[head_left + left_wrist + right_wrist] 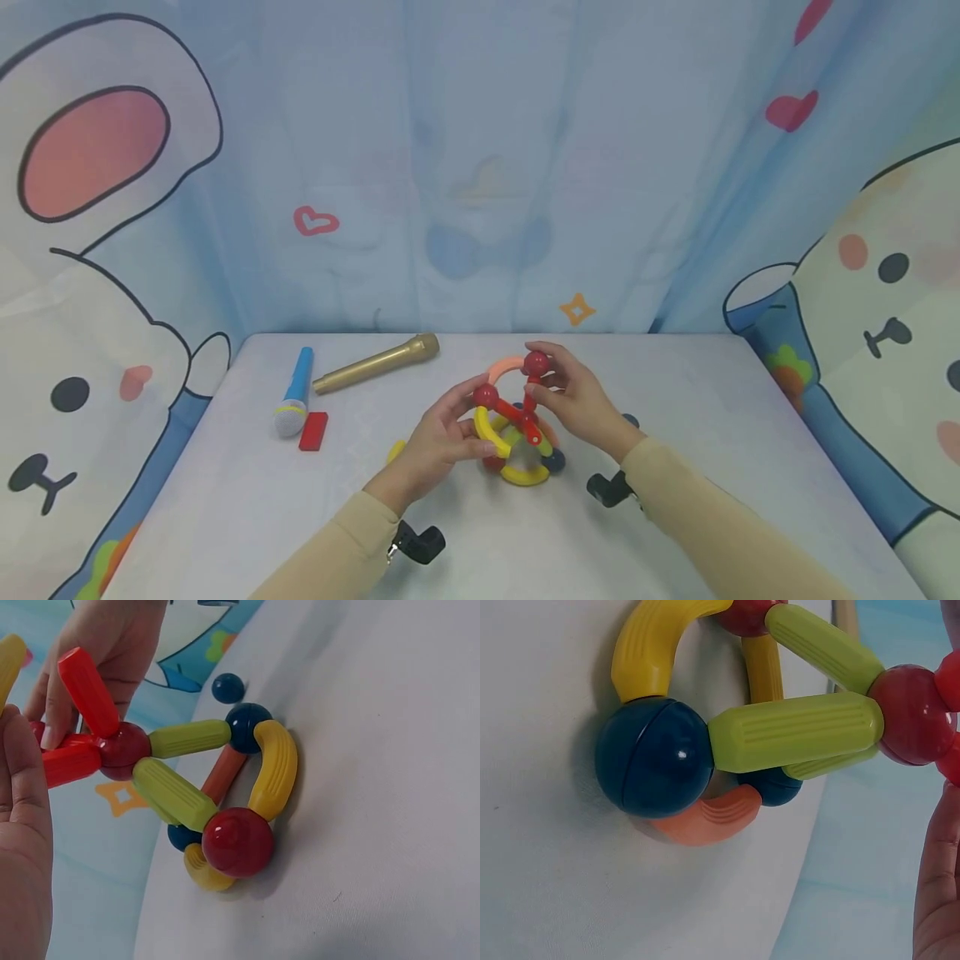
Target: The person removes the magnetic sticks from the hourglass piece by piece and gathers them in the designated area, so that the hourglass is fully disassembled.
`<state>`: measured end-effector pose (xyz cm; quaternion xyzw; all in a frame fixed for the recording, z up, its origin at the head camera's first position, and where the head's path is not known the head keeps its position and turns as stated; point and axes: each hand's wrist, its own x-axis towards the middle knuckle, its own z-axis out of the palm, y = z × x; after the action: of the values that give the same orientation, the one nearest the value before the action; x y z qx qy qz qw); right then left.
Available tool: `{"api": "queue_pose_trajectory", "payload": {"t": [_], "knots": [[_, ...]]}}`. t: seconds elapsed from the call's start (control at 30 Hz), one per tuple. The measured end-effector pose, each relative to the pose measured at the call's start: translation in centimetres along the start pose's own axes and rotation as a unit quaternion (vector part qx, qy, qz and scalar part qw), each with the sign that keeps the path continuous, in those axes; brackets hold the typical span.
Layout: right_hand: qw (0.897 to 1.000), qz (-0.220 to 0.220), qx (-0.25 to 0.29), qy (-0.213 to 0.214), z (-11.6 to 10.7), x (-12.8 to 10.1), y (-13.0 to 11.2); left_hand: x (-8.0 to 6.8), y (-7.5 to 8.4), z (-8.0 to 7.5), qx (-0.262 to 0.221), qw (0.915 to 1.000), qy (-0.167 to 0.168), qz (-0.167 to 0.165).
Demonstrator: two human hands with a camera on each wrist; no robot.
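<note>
A magnetic ball-and-rod toy structure stands on the white table, between both hands in the head view. Its base ring joins a yellow curved rod (pixel 276 771), an orange curved rod (pixel 709 817) and red and dark blue balls (pixel 656 757). Green rods (pixel 174 793) slope up from the ring to a red hub ball (pixel 124 751), where red rods branch off. My left hand (pixel 437 435) holds the upper left part, fingers at a red ball (pixel 486 396) and thumb by a yellow curved rod (pixel 487 433). My right hand (pixel 579 402) pinches the upper right part beside another red ball (pixel 536 363).
At the left lie a blue toy microphone (pixel 295 400), a red block (pixel 313 432) and a gold microphone (pixel 378 364). A yellow piece (pixel 396 451) shows behind the left hand, and a loose dark blue ball (pixel 227 688) lies beyond the structure. A patterned curtain (pixel 480 167) hangs behind the table.
</note>
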<state>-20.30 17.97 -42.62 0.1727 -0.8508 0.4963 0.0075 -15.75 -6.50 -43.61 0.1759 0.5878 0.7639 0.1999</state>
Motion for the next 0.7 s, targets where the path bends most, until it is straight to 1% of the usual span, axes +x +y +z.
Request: {"api": "queue_pose_trajectory", "payload": {"t": [0.13,0.27,0.47,0.53,0.7], "knots": [[1.000,0.002,0.002,0.001,-0.06,-0.08,0.00,0.02,-0.06,-0.02,0.007,1.0000,0.000,-0.005],[1.000,-0.001,0.001,0.002,-0.05,-0.10,0.03,-0.08,-0.06,0.01,0.022,0.9996,0.013,-0.016],[1.000,-0.002,-0.003,0.004,0.00,-0.12,0.01,-0.17,-0.11,-0.23,0.031,0.9985,0.028,-0.035],[1.000,-0.001,-0.002,0.003,0.02,-0.12,-0.05,-0.17,-0.15,-0.37,0.024,0.9987,0.026,-0.037],[1.000,0.002,0.002,0.003,0.04,-0.16,-0.16,-0.30,-0.21,-0.59,0.027,0.9986,0.031,-0.034]]}}
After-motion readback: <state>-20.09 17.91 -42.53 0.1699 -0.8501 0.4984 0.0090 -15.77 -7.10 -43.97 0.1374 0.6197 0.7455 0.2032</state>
